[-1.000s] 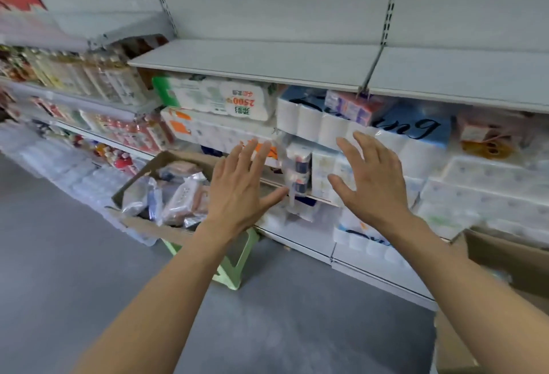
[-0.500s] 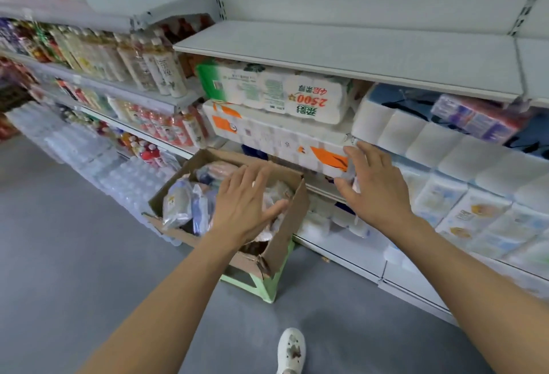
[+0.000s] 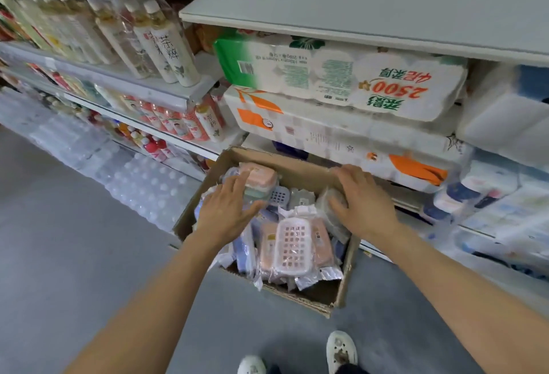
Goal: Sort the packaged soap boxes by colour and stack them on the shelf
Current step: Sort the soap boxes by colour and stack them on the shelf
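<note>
Nearest the cardboard box, white shoes stand on the floor. Inside it lie wrapped soap boxes; both hands, the left hand and right hand, rest spread-fingered on them. Beyond it, a bare shelf tops tissue packs.

**One head-worn view, tilted down over a carton at the shelving**

A single wide-angle camera rides on the person's head, looking forward and steeply down. Both forearms enter from the bottom edge, at about 7 and 5 o'clock, and meet over the cardboard box just below centre, close to the lens. The left hand and right hand sit nearly mid-frame. White shoes show at 6 o'clock, so the view drops almost to vertical there. Shelving runs from 9 o'clock through 12 to 3, its lines bowed by the lens. The grey floor fills 8 o'clock. No second view overlaps it.
</note>
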The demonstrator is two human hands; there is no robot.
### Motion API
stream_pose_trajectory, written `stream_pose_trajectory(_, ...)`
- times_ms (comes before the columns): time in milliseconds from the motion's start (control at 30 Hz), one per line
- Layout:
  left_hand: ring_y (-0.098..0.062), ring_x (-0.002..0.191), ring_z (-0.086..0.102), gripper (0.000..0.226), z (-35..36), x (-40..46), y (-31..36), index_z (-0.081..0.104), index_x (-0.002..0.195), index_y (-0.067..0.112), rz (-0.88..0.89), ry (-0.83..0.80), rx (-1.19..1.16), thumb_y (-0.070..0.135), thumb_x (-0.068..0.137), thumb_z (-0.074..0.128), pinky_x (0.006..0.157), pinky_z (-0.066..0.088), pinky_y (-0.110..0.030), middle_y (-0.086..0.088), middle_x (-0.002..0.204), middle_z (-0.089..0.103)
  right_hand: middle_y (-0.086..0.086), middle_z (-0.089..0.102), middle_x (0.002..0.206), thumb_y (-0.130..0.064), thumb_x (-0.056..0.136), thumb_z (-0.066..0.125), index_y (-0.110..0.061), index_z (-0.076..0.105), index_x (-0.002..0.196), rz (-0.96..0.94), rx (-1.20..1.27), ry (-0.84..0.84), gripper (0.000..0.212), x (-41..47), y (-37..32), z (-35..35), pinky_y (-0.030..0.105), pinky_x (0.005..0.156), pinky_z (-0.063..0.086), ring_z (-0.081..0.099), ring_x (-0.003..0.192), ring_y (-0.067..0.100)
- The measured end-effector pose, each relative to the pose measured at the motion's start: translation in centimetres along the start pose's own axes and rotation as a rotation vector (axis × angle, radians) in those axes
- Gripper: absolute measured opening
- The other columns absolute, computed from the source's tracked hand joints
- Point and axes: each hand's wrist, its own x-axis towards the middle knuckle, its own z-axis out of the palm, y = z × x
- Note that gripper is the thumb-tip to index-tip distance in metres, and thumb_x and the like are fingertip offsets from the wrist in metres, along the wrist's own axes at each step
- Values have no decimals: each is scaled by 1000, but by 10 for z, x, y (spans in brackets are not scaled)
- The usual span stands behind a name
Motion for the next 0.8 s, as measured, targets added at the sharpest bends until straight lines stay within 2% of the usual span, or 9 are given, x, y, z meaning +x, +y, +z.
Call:
stream_pose_trajectory(100,-28,134,40,69,3,20,-47,24,151,25,-70,-40,-81,54,95,51,104,39,-44,-4,150,36,6,51,137,-32,93,55,-19,43,141,5,39,-23,51,19,-30,30,37,86,48,52,119,27)
stream_pose_trajectory(233,-30,134,40,68,17,48,-108,25,152,27,-85,-151,-171,50,94,51,105,40,-47,-5,150,36,3,49,140,-37,96,52,-22,37,145,48,96,-139,54,35,-72,77,40,96,45,49,123,22)
stream_pose_trajectory(367,-32,129,46,61,32,73,-166,27,152,29,83,-251,32,24,98,54,97,47,-48,-5,155,33,-1,39,151,-34,94,57,-26,23,152,91,228,-332,68,40,-118,123,31,96,42,47,128,20)
stream_pose_trajectory(467,-35,105,64,86,49,91,-204,52,139,27,383,-355,226,4,62,82,63,56,-40,-7,139,56,0,33,155,-27,91,62,-28,17,154,161,294,-448,78,45,-142,156,27,89,39,49,126,20)
stream_pose_trajectory(533,-35,98,69,96,66,104,-224,63,128,21,564,-337,372,-4,38,86,54,55,-38,-10,127,65,3,30,157,-28,89,64,-28,14,154,232,326,-504,82,48,-152,175,31,98,41,47,130,21)
stream_pose_trajectory(600,-34,108,67,98,74,111,-227,63,127,20,704,-321,462,2,34,89,66,58,-43,-10,127,65,4,28,158,-31,91,61,-28,12,154,302,326,-539,81,51,-162,188,40,108,37,40,137,22)
stream_pose_trajectory(667,-34,130,52,103,89,118,-230,53,140,19,772,-372,548,12,44,91,93,52,-50,-11,143,52,3,31,157,-31,93,59,-26,13,154,368,304,-545,77,56,-169,197,43,109,32,37,140,22)
stream_pose_trajectory(733,-34,145,31,108,99,122,-231,34,153,21,826,-378,617,17,60,88,112,34,-55,-10,157,33,2,36,154,-29,95,57,-26,17,154,419,333,-521,72,62,-173,202,36,104,33,40,137,20)
stream_pose_trajectory(800,-33,151,8,104,110,126,-234,9,158,20,864,-363,683,19,79,76,120,11,-55,-11,164,11,1,44,147,-29,92,61,-28,23,152,487,397,-500,70,66,-172,206,29,96,34,46,130,19)
